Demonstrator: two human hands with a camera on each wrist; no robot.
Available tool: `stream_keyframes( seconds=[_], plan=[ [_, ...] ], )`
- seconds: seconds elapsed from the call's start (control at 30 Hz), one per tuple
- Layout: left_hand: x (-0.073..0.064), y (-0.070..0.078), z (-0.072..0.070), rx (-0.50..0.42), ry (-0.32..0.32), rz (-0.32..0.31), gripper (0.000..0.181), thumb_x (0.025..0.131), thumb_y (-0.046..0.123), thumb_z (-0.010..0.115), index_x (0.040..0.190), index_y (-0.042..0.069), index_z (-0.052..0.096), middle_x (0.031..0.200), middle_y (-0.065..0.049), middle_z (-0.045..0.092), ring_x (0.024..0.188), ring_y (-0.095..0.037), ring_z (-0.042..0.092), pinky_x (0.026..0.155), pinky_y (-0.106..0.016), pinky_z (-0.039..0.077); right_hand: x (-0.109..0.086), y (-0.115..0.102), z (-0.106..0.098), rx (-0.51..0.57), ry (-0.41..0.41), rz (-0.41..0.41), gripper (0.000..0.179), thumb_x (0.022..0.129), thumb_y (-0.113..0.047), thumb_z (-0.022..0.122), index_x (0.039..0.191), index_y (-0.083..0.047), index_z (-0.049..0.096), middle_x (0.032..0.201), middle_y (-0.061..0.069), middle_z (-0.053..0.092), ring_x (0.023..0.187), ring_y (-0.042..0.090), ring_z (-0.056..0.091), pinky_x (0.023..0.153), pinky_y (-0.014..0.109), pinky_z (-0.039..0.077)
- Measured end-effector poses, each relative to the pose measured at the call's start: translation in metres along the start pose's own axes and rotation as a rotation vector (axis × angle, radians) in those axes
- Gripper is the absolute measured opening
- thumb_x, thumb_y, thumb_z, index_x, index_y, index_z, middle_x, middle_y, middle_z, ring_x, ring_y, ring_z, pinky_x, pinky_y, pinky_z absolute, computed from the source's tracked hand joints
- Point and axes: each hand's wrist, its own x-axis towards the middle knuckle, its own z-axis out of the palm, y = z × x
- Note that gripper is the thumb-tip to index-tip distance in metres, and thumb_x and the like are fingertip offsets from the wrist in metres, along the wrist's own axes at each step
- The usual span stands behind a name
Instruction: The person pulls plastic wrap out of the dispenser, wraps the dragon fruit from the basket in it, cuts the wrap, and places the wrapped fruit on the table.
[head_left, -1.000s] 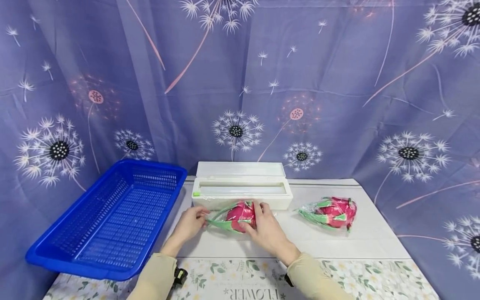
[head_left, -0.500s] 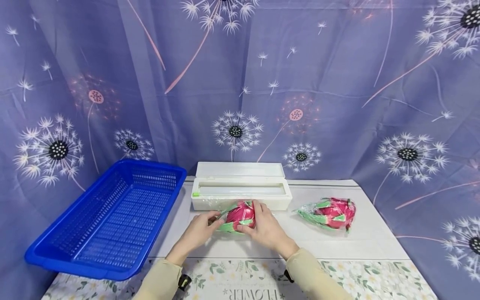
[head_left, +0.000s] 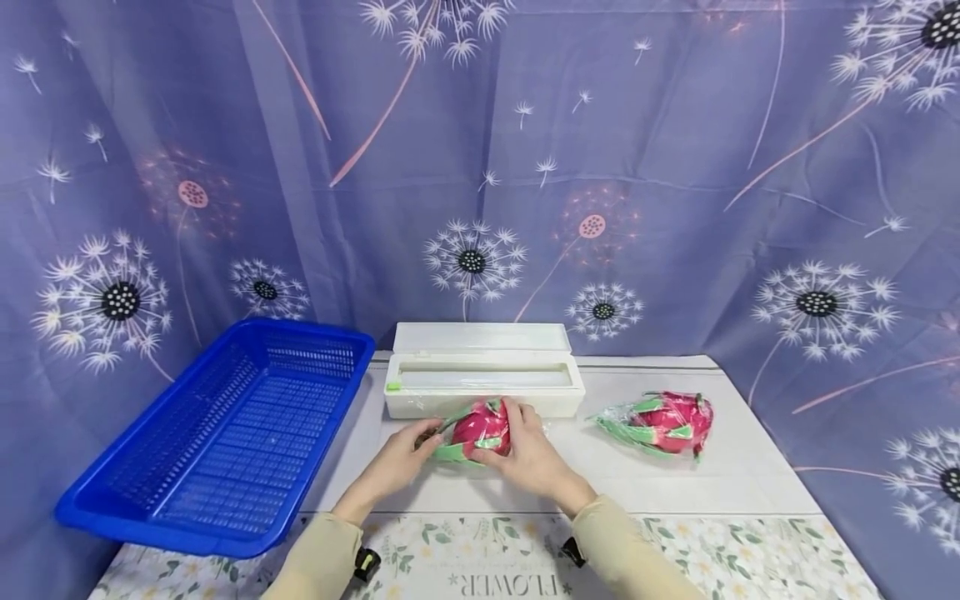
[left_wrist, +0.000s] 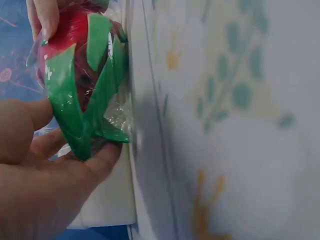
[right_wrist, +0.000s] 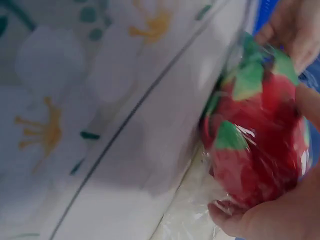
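Observation:
A red dragon fruit with green leaf tips, under shiny clear film, is between both hands in front of the white cling-film box. My right hand grips its round red end, thumb on the near side and fingers over the far side. At the leafy end, my left hand holds the green tips between thumb and fingers. Close up in the left wrist view, film crinkles around the green leaves. In the right wrist view, loose film spreads beneath the red body.
A second film-wrapped dragon fruit lies to the right on the white table cover. On the left stands a large blue plastic basket. The box's lid is up, with a film roll inside. A patterned curtain hangs behind.
My left hand has moved right, from the outstretched film and leaf tips in closer to the fruit's leafy end. My right hand has kept its grip on the red end.

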Motion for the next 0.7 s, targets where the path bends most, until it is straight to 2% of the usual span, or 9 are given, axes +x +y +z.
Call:
stream_keyframes(
  seconds=[0.17, 0.3, 0.4, 0.5, 0.6, 0.7],
  plan=[
    [-0.002, 0.011, 0.004, 0.152, 0.043, 0.044, 0.039, 0.101, 0.017, 0.056, 0.136, 0.001, 0.054, 0.129, -0.018, 0.057, 0.117, -0.035, 0.056, 0.095, -0.048, 0.046, -0.015, 0.014, -0.022, 0.004, -0.016, -0.056, 0.1, 0.078, -0.042, 0.082, 0.155, -0.012, 0.026, 0.151, 0.019, 0.027, 0.131, 0.04, 0.038, 0.1, 0.059, 0.039],
    [-0.004, 0.026, 0.008, 0.28, 0.094, 0.116, 0.041, 0.1, 0.018, 0.057, 0.138, 0.002, 0.052, 0.135, -0.018, 0.053, 0.123, -0.036, 0.051, 0.1, -0.05, 0.042, -0.025, 0.026, -0.039, -0.053, 0.049, -0.055, 0.096, 0.074, -0.021, 0.085, 0.152, -0.011, 0.031, 0.145, 0.02, 0.033, 0.129, 0.041, 0.039, 0.1, 0.059, 0.039],
    [-0.006, 0.037, 0.014, 0.31, 0.079, 0.196, 0.048, 0.102, 0.026, 0.053, 0.145, 0.005, 0.045, 0.144, -0.017, 0.045, 0.131, -0.034, 0.044, 0.105, -0.049, 0.037, -0.027, 0.034, -0.044, -0.092, 0.106, -0.022, 0.08, 0.074, -0.014, 0.084, 0.143, -0.008, 0.044, 0.128, 0.02, 0.045, 0.11, 0.035, 0.052, 0.09, 0.052, 0.047],
    [-0.004, 0.042, 0.021, 0.328, 0.024, 0.257, 0.058, 0.103, 0.037, 0.049, 0.151, 0.008, 0.035, 0.153, -0.016, 0.034, 0.138, -0.035, 0.034, 0.109, -0.051, 0.031, -0.025, 0.038, -0.042, -0.113, 0.146, 0.009, 0.053, 0.079, -0.014, 0.08, 0.125, -0.006, 0.056, 0.099, 0.009, 0.057, 0.079, 0.021, 0.057, 0.07, 0.037, 0.05],
    [0.0, 0.041, 0.027, 0.339, -0.022, 0.275, 0.067, 0.101, 0.042, 0.051, 0.155, 0.01, 0.027, 0.157, -0.014, 0.027, 0.141, -0.036, 0.028, 0.11, -0.053, 0.028, -0.022, 0.038, -0.04, -0.092, 0.181, 0.017, 0.028, 0.084, -0.01, 0.076, 0.107, -0.008, 0.062, 0.075, -0.003, 0.057, 0.06, 0.009, 0.05, 0.056, 0.028, 0.044],
    [0.004, 0.039, 0.03, 0.33, -0.05, 0.253, 0.074, 0.098, 0.046, 0.054, 0.157, 0.015, 0.021, 0.159, -0.012, 0.023, 0.142, -0.034, 0.025, 0.11, -0.054, 0.027, -0.02, 0.035, -0.039, -0.059, 0.216, 0.022, 0.017, 0.087, -0.008, 0.072, 0.1, -0.011, 0.062, 0.07, -0.007, 0.057, 0.057, 0.006, 0.051, 0.053, 0.027, 0.044]
  ],
)
